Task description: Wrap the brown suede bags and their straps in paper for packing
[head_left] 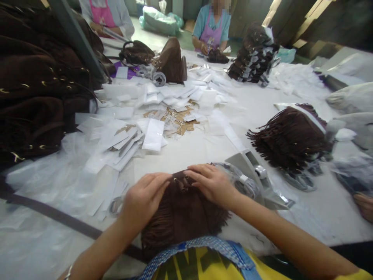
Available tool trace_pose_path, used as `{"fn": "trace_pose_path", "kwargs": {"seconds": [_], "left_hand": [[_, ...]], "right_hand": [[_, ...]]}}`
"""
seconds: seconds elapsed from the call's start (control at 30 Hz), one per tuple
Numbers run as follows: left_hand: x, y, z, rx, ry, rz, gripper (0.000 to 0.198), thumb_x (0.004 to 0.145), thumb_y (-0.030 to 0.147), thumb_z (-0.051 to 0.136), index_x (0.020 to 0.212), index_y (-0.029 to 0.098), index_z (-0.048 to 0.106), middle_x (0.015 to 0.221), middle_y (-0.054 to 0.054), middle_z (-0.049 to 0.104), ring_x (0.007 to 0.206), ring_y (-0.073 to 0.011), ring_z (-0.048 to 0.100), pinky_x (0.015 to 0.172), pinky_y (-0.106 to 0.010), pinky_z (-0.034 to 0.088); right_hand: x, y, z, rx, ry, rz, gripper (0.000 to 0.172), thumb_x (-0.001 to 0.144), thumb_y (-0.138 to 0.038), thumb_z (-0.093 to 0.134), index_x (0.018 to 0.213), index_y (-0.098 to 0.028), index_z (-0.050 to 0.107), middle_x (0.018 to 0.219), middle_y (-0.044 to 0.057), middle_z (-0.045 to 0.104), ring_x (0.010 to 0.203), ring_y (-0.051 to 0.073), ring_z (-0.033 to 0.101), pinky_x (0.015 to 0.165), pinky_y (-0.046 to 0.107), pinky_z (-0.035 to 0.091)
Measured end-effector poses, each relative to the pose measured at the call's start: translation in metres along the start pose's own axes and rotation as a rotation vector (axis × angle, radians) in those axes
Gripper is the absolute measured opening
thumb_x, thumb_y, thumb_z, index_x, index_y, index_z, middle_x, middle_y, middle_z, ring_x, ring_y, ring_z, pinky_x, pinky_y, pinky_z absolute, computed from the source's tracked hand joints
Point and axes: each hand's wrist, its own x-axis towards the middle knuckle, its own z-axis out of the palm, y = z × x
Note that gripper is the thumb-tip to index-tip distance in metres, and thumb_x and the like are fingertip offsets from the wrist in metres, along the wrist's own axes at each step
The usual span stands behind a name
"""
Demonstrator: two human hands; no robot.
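Note:
A dark brown fringed bag [186, 212] lies at the table's near edge, close against my body, with gold eyelets and a drawn cord near its top. My left hand [145, 196] grips its upper left edge, the fingers closed together. At the upper right edge, my right hand [211, 182] holds the bag with fingers over the top rim. A brown strap [58, 214] runs from the bag toward the left. Just beyond my right hand are a grey tape dispenser [256, 179] and a clear-wrapped grey bundle [237, 177].
Brown bags [35, 89] pile up at left. White cards [154, 134], brown tags [182, 120] and plastic sleeves [70, 167] cover the middle and left. Fringed bags [291, 136] lie at right, with another stack [253, 54] behind. Two co-workers [211, 31] work across the table; another person's hand [365, 206] shows at right.

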Motion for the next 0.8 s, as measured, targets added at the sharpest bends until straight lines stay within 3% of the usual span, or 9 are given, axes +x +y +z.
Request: {"fn": "trace_pose_path", "kwargs": {"seconds": [0.07, 0.13, 0.2, 0.27, 0.33, 0.47, 0.57, 0.7, 0.8], "left_hand": [[-0.011, 0.019, 0.014, -0.201, -0.115, -0.137, 0.022, 0.096, 0.034, 0.050, 0.098, 0.021, 0.068, 0.086, -0.004, 0.073, 0.080, -0.0187, 0.069, 0.079, -0.030, 0.054], [-0.020, 0.027, 0.032, -0.421, -0.277, -0.398, 0.032, 0.096, 0.043, 0.047, 0.086, 0.019, 0.066, 0.069, -0.003, 0.069, 0.059, -0.0173, 0.067, 0.060, -0.028, 0.055], [-0.023, 0.029, 0.047, -0.674, -0.314, -0.705, 0.042, 0.094, 0.053, 0.047, 0.088, 0.016, 0.065, 0.071, -0.007, 0.071, 0.055, -0.0188, 0.068, 0.051, -0.028, 0.055], [-0.020, 0.031, 0.055, -0.905, -0.271, -0.927, 0.050, 0.090, 0.061, 0.051, 0.096, 0.013, 0.066, 0.082, -0.012, 0.074, 0.065, -0.0218, 0.072, 0.057, -0.032, 0.059], [-0.017, 0.036, 0.057, -1.058, -0.246, -0.994, 0.052, 0.085, 0.062, 0.060, 0.100, 0.013, 0.067, 0.089, -0.013, 0.075, 0.078, -0.0237, 0.073, 0.069, -0.034, 0.061], [-0.018, 0.046, 0.059, -1.160, -0.271, -0.908, 0.044, 0.076, 0.054, 0.075, 0.097, 0.015, 0.071, 0.097, -0.010, 0.075, 0.091, -0.0248, 0.072, 0.075, -0.032, 0.060], [-0.022, 0.043, 0.067, -1.096, -0.263, -0.925, 0.047, 0.071, 0.053, 0.079, 0.100, 0.016, 0.071, 0.098, -0.009, 0.075, 0.097, -0.0241, 0.070, 0.077, -0.028, 0.058], [-0.026, 0.034, 0.081, -1.008, -0.158, -0.992, 0.062, 0.054, 0.059, 0.086, 0.095, 0.015, 0.071, 0.093, -0.011, 0.076, 0.089, -0.0254, 0.072, 0.068, -0.027, 0.058], [-0.026, 0.033, 0.087, -0.992, -0.107, -1.010, 0.067, 0.047, 0.062, 0.087, 0.093, 0.015, 0.070, 0.086, -0.011, 0.076, 0.083, -0.0268, 0.073, 0.064, -0.029, 0.058]], "right_hand": [[-0.008, -0.012, 0.006, 0.039, 0.046, -0.095, 0.037, 0.099, -0.021, 0.047, 0.134, -0.025, 0.057, 0.130, 0.009, 0.061, 0.116, 0.020, 0.056, 0.098, 0.035, 0.049], [-0.012, -0.021, 0.017, 0.088, 0.105, -0.113, 0.032, 0.098, -0.018, 0.046, 0.126, -0.022, 0.063, 0.117, 0.009, 0.067, 0.105, 0.019, 0.061, 0.089, 0.032, 0.053], [-0.014, -0.027, 0.028, 0.160, 0.186, -0.066, 0.027, 0.097, -0.020, 0.049, 0.117, -0.021, 0.067, 0.105, 0.009, 0.071, 0.095, 0.019, 0.065, 0.084, 0.031, 0.055], [-0.018, -0.033, 0.038, 0.238, 0.219, -0.010, 0.023, 0.095, -0.025, 0.053, 0.113, -0.020, 0.068, 0.100, 0.008, 0.072, 0.090, 0.018, 0.067, 0.081, 0.029, 0.056], [-0.023, -0.038, 0.041, 0.290, 0.168, -0.011, 0.023, 0.094, -0.026, 0.055, 0.112, -0.020, 0.068, 0.103, 0.008, 0.073, 0.093, 0.018, 0.068, 0.083, 0.027, 0.056], [-0.028, -0.034, 0.020, 0.306, -0.107, -0.189, 0.025, 0.095, -0.035, 0.056, 0.111, -0.022, 0.069, 0.108, 0.006, 0.073, 0.098, 0.017, 0.069, 0.086, 0.022, 0.052], [-0.009, -0.005, -0.023, 0.240, -0.147, -0.111, 0.027, 0.098, -0.037, 0.053, 0.115, -0.025, 0.069, 0.105, 0.004, 0.075, 0.094, 0.014, 0.070, 0.084, 0.020, 0.050], [0.048, 0.072, -0.083, -0.034, -0.042, 0.449, 0.028, 0.098, -0.036, 0.053, 0.117, -0.022, 0.068, 0.114, 0.006, 0.072, 0.104, 0.015, 0.066, 0.091, 0.022, 0.045], [0.086, 0.132, -0.101, -0.132, -0.039, 0.711, 0.042, 0.093, -0.041, 0.062, 0.119, -0.009, 0.064, 0.121, 0.020, 0.066, 0.114, 0.025, 0.062, 0.094, 0.031, 0.046]]}}
